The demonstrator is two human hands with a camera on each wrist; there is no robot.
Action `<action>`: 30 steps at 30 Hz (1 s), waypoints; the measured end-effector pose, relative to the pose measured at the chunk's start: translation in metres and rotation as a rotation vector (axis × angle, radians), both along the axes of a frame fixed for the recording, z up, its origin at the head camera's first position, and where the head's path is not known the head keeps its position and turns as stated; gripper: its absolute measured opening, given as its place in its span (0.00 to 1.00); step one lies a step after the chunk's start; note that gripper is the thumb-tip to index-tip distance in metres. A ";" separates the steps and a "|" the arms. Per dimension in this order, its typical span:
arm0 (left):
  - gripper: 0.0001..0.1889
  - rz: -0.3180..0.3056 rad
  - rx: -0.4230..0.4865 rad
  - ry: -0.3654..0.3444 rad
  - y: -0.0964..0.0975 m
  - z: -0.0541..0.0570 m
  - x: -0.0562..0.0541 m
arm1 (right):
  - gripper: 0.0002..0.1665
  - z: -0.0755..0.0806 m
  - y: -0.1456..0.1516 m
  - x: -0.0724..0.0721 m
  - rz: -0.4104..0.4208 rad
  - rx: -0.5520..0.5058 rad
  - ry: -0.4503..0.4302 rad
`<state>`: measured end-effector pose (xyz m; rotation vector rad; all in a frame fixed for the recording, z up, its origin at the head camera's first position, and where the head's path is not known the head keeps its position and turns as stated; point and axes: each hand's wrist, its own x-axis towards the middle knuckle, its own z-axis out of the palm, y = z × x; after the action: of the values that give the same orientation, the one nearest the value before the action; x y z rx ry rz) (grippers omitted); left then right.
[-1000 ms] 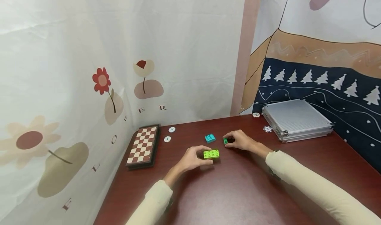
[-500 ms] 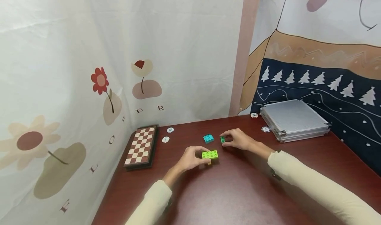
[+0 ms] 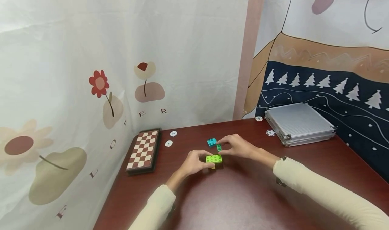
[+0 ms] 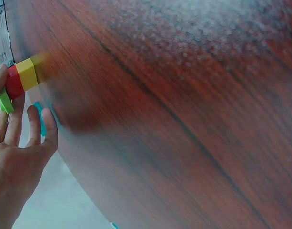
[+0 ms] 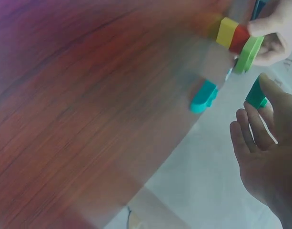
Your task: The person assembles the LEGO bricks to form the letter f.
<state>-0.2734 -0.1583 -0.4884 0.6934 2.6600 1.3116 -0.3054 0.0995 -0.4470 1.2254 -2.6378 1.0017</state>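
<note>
A lime green building brick (image 3: 214, 158) with several studs is gripped by my left hand (image 3: 192, 163), thumb in front and fingers behind. Beneath it, a red brick (image 4: 14, 82) and a yellow brick (image 4: 28, 74) are joined to it in one stack. My right hand (image 3: 238, 146) pinches a small dark green brick (image 5: 256, 94) between thumb and fingers, just behind the lime brick's right end in the head view. A teal brick (image 3: 211, 142) with a rounded side lies on the table behind both hands, close to the right fingertips in the head view.
On the left of the dark red table (image 3: 237, 203) lies a checkered board box (image 3: 144, 149). Several poker chips (image 3: 173, 133) are scattered towards the back. A silver case (image 3: 301, 122) occupies the back right, against the printed curtain (image 3: 194, 54).
My right hand has brought the dark green brick left and closer to the lime brick. The left hand has stayed nearly in place; a bit of yellow now shows below its stack.
</note>
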 end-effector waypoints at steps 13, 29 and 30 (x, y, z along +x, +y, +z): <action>0.19 0.019 -0.031 0.030 0.000 0.001 -0.001 | 0.22 -0.002 -0.025 0.012 0.068 0.018 0.019; 0.23 0.040 -0.042 0.023 -0.001 0.001 -0.003 | 0.20 -0.009 -0.032 0.015 0.065 -0.014 -0.055; 0.23 0.042 -0.045 0.022 -0.002 0.001 -0.003 | 0.20 -0.009 -0.032 0.015 0.062 -0.016 -0.058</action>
<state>-0.2764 -0.1599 -0.4879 0.6539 2.7260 1.2571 -0.2906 0.0674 -0.4563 1.3023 -2.6445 1.0825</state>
